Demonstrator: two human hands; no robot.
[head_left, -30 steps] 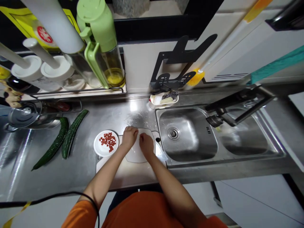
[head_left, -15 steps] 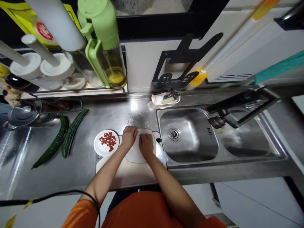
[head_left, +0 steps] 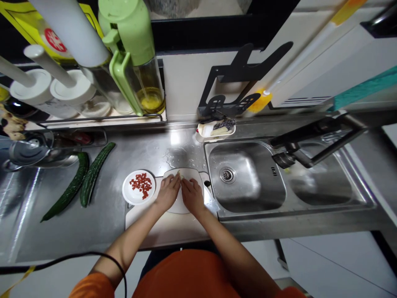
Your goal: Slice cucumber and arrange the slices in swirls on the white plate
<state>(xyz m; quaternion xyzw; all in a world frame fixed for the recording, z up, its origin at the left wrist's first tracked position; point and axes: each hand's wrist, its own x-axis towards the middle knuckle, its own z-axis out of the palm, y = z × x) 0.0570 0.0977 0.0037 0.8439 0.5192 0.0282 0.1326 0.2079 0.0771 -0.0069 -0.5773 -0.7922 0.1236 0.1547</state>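
Observation:
Over a small whitish cutting board (head_left: 175, 209), my left hand (head_left: 168, 191) and my right hand (head_left: 192, 195) meet with their fingertips close together. A small pale piece (head_left: 180, 177) shows between the fingertips; its kind is too small to make out. Both hands' fingers are bent and closed around it. The small board lies on a larger pale board (head_left: 161, 231). Left of my left hand, a white plate (head_left: 127, 198) bears chopped red bits (head_left: 141, 184), and its edge overlaps the larger board.
Two long green cucumbers (head_left: 96, 174) lie on the steel counter (head_left: 108, 223) at the left. A double sink (head_left: 248, 178) with a black faucet (head_left: 310, 132) is at the right. Behind stand an oil bottle (head_left: 150, 99), white-lidded jars (head_left: 72, 87) and a sponge dish (head_left: 217, 134).
My left hand has come down and toward me on the small board, and my right hand has moved slightly. Their fingertips are now together, with the pale piece visible between them.

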